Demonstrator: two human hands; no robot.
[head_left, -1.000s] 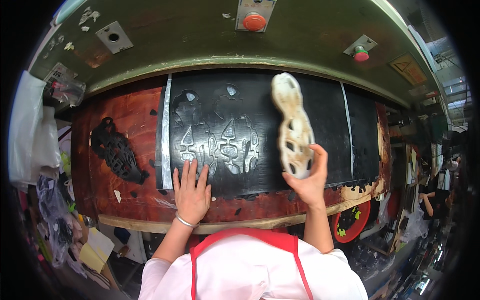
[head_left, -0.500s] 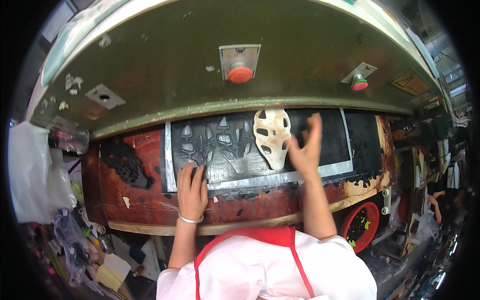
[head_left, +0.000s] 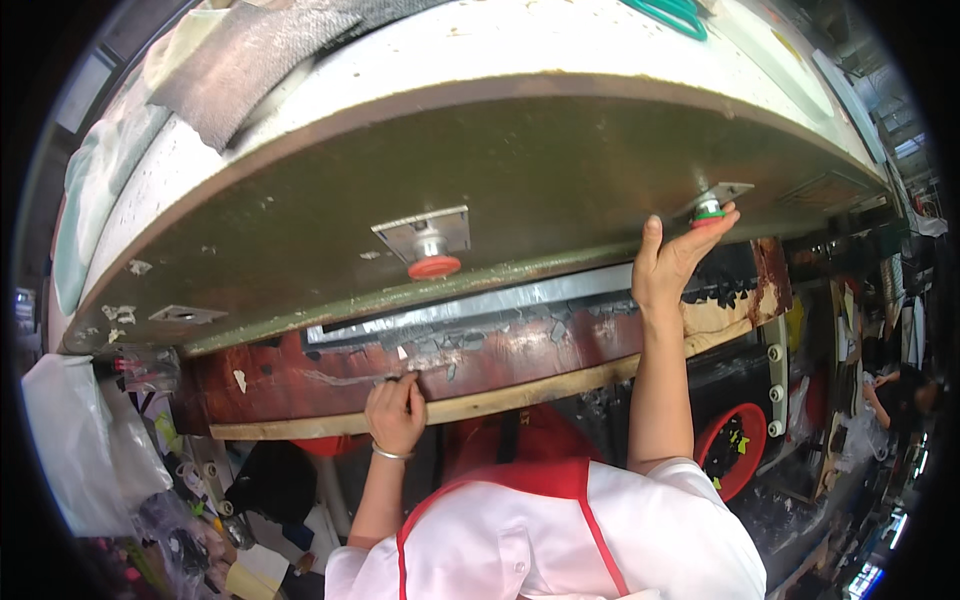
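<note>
My right hand (head_left: 672, 262) reaches up to a round push button (head_left: 709, 214), green and pinkish-red, on the front of a green machine (head_left: 560, 150). Its fingers are stretched out against the button, with the thumb apart. My left hand (head_left: 396, 416), a bracelet at its wrist, is at the near edge of the worn red-brown worktable (head_left: 490, 362). Those fingers are curled in, and I see nothing in them. Only the near silver-taped border (head_left: 470, 310) of the black board shows; the machine's front hides the rest.
A red mushroom-shaped button (head_left: 434, 266) sits mid-panel. Small black scraps lie along the table's wooden front edge (head_left: 540, 394). To the lower right stands a red bin (head_left: 736, 455) with dark and yellow scraps. Clear plastic sheeting (head_left: 90, 440) hangs at left.
My right hand has gone from beside the cream template up to the button. My left hand has left the board for the table's front edge and curled. The view has shifted, and the template is hidden.
</note>
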